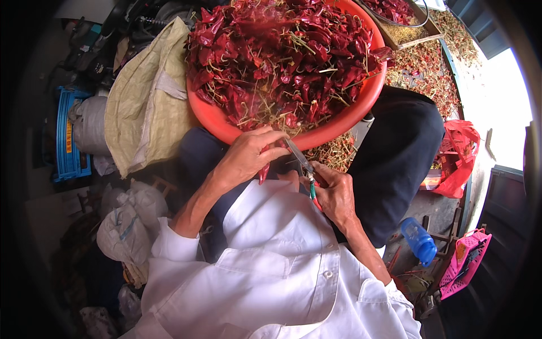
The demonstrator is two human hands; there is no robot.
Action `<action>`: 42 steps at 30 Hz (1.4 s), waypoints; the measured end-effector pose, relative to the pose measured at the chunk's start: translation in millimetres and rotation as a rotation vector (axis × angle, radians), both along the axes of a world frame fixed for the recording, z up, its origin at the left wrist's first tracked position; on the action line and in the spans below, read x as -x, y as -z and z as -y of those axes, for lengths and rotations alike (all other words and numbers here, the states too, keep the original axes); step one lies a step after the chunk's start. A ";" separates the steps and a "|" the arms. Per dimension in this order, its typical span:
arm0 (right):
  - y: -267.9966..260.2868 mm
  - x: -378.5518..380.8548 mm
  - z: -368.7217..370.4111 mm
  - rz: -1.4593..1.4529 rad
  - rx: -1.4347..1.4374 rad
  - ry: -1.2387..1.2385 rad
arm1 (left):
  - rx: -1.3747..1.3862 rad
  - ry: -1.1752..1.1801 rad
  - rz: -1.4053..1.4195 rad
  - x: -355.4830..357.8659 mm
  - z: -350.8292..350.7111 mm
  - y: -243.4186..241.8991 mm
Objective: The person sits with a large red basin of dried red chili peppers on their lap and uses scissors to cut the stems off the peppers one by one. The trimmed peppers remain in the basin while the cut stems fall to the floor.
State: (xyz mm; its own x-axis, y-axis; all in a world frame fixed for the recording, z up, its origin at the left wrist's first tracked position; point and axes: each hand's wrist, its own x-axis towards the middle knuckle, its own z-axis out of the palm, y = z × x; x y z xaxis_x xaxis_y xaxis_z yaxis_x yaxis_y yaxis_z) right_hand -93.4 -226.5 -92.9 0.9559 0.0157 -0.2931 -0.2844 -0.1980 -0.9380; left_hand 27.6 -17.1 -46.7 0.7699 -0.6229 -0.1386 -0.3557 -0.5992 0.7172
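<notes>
My left hand [254,152] holds a dried red chili pepper [264,169], its tip pointing down below the fingers. My right hand [336,190] is closed around the handles of a pair of scissors [301,159], wrapped in green and red; their blades reach up to my left fingertips. How far the blades are apart I cannot tell. Just beyond both hands, a large orange-red plastic basin [311,137] is heaped with dried red chilies [271,59] and their pale stems. Cut stems [334,152] lie beneath the basin's near edge.
A yellowish woven sack [144,101] stands left of the basin. Chili scraps [423,80] cover the floor at upper right, beside a wooden-framed sieve [417,40]. On the right are a red plastic bag [459,159], a blue bottle [418,241] and a pink basket [465,262]. White bags [127,233] lie left.
</notes>
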 end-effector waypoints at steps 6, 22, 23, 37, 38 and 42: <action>1.3 -5.0 -3.3 -0.212 -0.422 0.014 | 0.040 -0.072 0.003 8.0 2.3 -1.3; 24.2 9.8 -21.9 -0.537 -1.383 0.044 | 0.288 -0.320 -0.055 27.6 14.1 38.1; 26.4 10.2 -23.7 -0.504 -1.483 0.017 | 0.304 -0.350 -0.068 29.4 15.9 41.6; 29.9 2.1 -5.6 -0.177 -1.344 0.445 | 0.922 -0.681 -0.816 47.3 -7.2 66.8; 30.5 6.7 -8.6 -0.233 -1.249 0.439 | 0.926 -0.686 -0.776 40.5 -9.0 68.6; 31.7 15.9 -14.2 -0.330 -0.918 0.386 | 0.863 -0.729 -0.677 6.6 -17.0 69.1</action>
State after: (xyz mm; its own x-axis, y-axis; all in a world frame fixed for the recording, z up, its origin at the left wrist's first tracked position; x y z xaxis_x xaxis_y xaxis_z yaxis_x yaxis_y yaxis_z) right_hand -109.3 -212.2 -124.6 0.8182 0.0748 -0.5701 -0.4454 0.7094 -0.5462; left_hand 21.0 -0.1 -115.8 0.9006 -0.1786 -0.3963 0.4303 0.2380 0.8707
